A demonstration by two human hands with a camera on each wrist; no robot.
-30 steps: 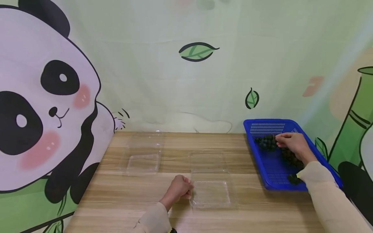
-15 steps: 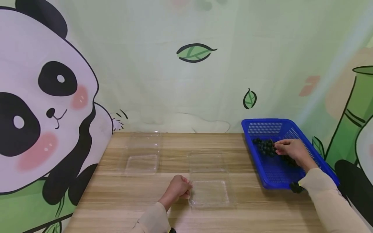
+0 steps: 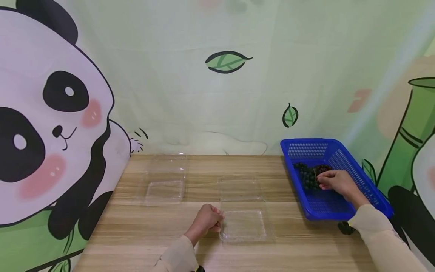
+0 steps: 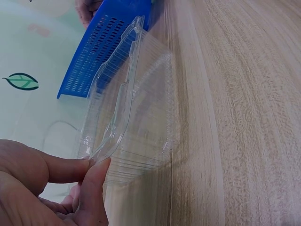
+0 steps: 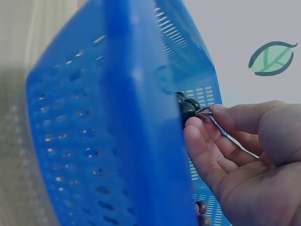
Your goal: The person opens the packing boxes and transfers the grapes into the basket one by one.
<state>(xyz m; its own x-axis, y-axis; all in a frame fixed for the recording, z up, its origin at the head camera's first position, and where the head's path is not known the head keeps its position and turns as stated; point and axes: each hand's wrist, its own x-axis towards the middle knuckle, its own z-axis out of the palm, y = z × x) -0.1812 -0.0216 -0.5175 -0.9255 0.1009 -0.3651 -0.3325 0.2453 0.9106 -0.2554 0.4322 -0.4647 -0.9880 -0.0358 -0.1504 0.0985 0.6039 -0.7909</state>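
Observation:
My left hand (image 3: 208, 219) pinches the rim of a clear plastic clamshell box (image 3: 245, 226) between thumb and forefinger. In the left wrist view this box (image 4: 150, 113) lies opened on the table. Over at the right, my right hand (image 3: 338, 183) is inside the blue basket (image 3: 310, 216), pinching the stem of a bunch of dark grapes (image 3: 307, 178). A few of its round dark grapes (image 5: 186, 107) show past the basket wall in the right wrist view, with the rest hidden. Behind the right fingertips lies a second, redder bunch of grapes (image 3: 323, 168), partly covered by the hand.
Another clear clamshell box (image 3: 166, 190) lies opened at the back left of the wooden table (image 3: 136, 230). A cloth printed with a panda and leaves (image 3: 229, 62) hangs behind the table. The basket's tall perforated wall (image 5: 80, 127) stands close beside my right hand.
My right hand has moved nearer within the basket, drawing the dark grapes along. More of the redder bunch now shows behind the fingers. My left hand stays on the box rim.

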